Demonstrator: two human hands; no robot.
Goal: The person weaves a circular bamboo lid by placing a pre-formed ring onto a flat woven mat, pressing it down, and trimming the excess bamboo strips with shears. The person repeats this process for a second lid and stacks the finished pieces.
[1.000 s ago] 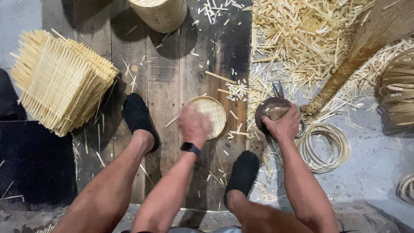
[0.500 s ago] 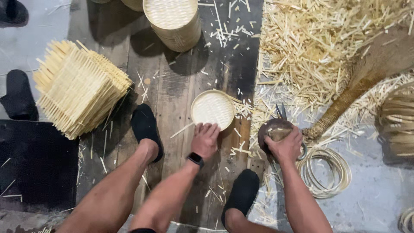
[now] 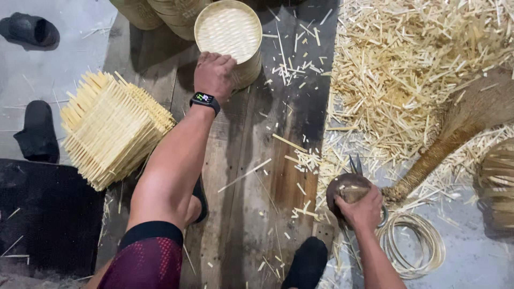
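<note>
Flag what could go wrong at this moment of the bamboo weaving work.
The left hand presses the round woven bamboo disc at the top of a stack; a shove might topple it. The right hand grips the dark round tool beside metal scissor blades; a slip could nick fingers.

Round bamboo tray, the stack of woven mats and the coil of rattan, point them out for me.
round bamboo tray (image 3: 227, 31), head view, on its woven face.
stack of woven mats (image 3: 112, 128), head view, on the top mat.
coil of rattan (image 3: 423, 251), head view, on the ring's right strands.
</note>
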